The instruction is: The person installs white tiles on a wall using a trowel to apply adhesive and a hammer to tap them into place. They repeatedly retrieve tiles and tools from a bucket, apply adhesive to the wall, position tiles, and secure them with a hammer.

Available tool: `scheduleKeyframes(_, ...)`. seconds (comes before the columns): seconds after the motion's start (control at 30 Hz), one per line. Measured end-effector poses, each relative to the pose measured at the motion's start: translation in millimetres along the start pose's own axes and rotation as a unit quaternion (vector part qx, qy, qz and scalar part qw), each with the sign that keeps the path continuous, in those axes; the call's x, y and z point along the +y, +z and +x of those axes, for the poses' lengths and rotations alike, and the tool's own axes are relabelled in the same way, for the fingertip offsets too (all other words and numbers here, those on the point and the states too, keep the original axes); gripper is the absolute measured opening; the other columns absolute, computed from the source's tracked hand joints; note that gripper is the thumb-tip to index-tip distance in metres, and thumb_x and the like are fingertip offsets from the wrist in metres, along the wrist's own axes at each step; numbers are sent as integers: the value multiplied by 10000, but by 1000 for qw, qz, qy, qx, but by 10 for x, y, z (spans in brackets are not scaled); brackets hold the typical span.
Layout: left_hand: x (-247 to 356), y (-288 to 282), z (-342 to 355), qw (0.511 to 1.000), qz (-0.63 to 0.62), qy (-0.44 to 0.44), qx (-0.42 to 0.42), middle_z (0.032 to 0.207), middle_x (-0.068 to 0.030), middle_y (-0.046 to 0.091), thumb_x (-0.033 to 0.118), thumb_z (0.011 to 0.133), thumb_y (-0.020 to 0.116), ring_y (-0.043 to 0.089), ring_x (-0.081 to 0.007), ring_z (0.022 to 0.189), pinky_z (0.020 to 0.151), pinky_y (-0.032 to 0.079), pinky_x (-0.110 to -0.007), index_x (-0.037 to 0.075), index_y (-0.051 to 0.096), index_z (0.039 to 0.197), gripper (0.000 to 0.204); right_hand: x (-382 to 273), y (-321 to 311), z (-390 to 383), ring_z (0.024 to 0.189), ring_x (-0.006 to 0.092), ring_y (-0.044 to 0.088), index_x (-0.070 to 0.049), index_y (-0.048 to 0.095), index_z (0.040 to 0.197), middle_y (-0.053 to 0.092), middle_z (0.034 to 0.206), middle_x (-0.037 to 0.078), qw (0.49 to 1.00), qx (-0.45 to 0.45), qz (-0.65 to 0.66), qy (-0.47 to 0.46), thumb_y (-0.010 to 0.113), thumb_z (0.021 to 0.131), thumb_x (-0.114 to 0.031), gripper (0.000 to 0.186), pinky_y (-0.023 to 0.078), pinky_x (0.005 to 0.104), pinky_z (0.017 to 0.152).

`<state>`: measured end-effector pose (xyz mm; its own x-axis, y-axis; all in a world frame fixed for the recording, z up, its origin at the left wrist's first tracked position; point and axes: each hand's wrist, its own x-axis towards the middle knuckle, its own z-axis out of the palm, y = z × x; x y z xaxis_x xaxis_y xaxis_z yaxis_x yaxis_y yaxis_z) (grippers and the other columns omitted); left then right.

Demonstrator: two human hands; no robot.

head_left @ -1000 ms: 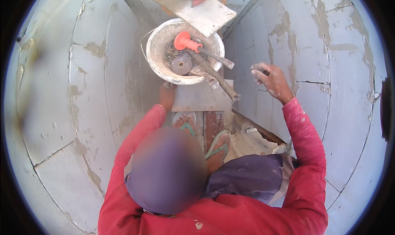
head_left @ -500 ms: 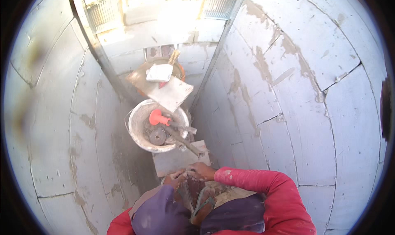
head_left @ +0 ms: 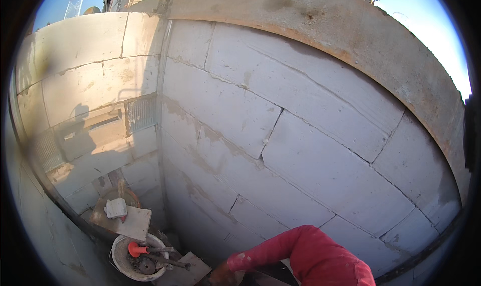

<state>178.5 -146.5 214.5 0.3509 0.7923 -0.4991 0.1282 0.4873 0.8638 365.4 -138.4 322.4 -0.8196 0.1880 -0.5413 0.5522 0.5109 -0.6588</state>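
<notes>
My right hand [head_left: 220,275] shows only in part at the lower edge, below a red sleeve [head_left: 280,246]. It is dim, beside a pale flat board [head_left: 186,272], and its fingers cannot be made out. My left hand is out of view. Left of the board stands a mortar-stained white bucket [head_left: 116,256]. Inside it lie an orange-red flared hand guard [head_left: 136,249], bar-like tools [head_left: 168,260] leaning over the rim, and a round grey piece [head_left: 146,266].
Behind the bucket, a flat board [head_left: 138,225] carries a whitish block [head_left: 115,208]; a wooden handle [head_left: 121,188] sticks up there. A pale block wall [head_left: 300,150] rises close on the right beneath a concrete beam [head_left: 320,20]. Another wall [head_left: 90,90] stands at the back left.
My view has swung up and to the right, so the bucket and boards appear lower left. Both hands were together by the near board; now my left hand is out of view.
</notes>
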Motion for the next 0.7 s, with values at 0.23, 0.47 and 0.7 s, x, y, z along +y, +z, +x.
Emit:
scheduleKeyframes(0.23,2251,495,-992,983,179,-34,-27,1349,-98,654,269,1059,478,608,-247,1271,1061,484,-376,151,628,1404,394,-2618,-2603,-2573,686,248,707,-18,701,1118,721,824,114,970,203,67,-115,620,1014,-275,289,565,368,681)
scheduleKeyframes(0.47,3364,-266,-3596,864,435,-252,33,1407,-112,624,265,1055,446,588,-280,1318,1090,474,-405,161,614,1412,408,-5413,-5949,-5366,807,322,722,-2,679,1146,699,880,188,705,706,68,-8,616,1016,-182,230,549,410,749)
scheduleKeyframes(0.7,3888,-253,-4870,775,624,-102,-11,1240,-102,713,238,992,530,683,-304,1171,1004,540,-443,184,701,1219,289,-5360,-7752,-7889,1080,367,652,-92,612,1190,684,1095,153,484,631,-424,433,777,764,-129,458,528,482,875)
